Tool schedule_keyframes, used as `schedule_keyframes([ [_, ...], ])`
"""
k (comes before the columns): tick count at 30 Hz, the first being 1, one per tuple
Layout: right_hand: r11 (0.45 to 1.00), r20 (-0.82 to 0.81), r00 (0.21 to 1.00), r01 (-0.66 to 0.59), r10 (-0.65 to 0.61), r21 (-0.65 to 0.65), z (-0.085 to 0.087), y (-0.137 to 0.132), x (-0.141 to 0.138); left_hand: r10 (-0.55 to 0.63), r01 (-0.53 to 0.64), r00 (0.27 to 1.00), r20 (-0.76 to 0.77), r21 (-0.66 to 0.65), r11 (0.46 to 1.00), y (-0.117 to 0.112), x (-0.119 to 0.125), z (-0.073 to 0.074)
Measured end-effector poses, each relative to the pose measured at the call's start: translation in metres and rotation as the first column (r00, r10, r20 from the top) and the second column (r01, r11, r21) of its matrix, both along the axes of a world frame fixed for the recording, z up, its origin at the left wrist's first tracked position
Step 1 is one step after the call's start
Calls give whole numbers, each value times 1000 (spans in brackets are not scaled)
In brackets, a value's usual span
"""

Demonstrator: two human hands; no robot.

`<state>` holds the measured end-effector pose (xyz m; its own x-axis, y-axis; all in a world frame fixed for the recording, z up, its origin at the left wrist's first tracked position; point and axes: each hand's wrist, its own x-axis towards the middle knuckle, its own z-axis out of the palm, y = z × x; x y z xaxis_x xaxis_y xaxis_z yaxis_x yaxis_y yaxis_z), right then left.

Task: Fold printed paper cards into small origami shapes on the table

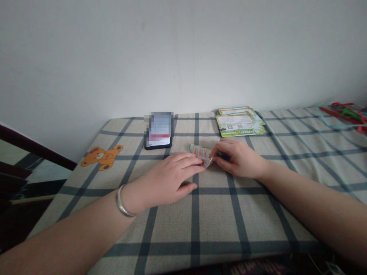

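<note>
A small folded printed paper (201, 153) lies on the checked cloth (218, 214) in the middle of the surface. My left hand (169, 177), a silver bangle on its wrist, lies over the paper's left part with its fingers stretched out and pressing down. From the right, my right hand (239, 158) pinches the paper's right edge between thumb and fingers.
A black phone (158, 131) lies face up behind my left hand. A stack of green printed leaflets (239, 122) sits at the back, near the white wall. Coloured wires or straps (346, 112) lie at the far right. A bear patch (101, 156) marks the cloth's left side.
</note>
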<state>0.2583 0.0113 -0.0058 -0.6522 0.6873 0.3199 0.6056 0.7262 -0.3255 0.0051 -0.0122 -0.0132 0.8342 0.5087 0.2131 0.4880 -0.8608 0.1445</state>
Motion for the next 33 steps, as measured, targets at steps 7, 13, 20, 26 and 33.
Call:
schedule_keyframes([
  [7, 994, -71, 993, 89, -94, -62, -3, 6, 0, -19, 20, 999, -40, 29, 999, 0, 4, 1],
  [13, 988, -103, 984, 139, -145, -61, -5, 7, -3, 1, 1, 999, -45, 45, 999, -2, 5, 1],
  [20, 980, -170, 968, 165, -182, -108, -9, 8, -3, 42, -40, 999, -20, 60, 997, -3, 7, 4],
  [26, 996, -157, 983, 86, -90, -32, -12, 10, -2, 21, -18, 998, -52, 55, 998, -1, 6, 1],
  [33, 999, -130, 991, -13, 19, 43, -11, 14, 4, 51, -46, 997, -64, 68, 997, -4, 7, 0],
])
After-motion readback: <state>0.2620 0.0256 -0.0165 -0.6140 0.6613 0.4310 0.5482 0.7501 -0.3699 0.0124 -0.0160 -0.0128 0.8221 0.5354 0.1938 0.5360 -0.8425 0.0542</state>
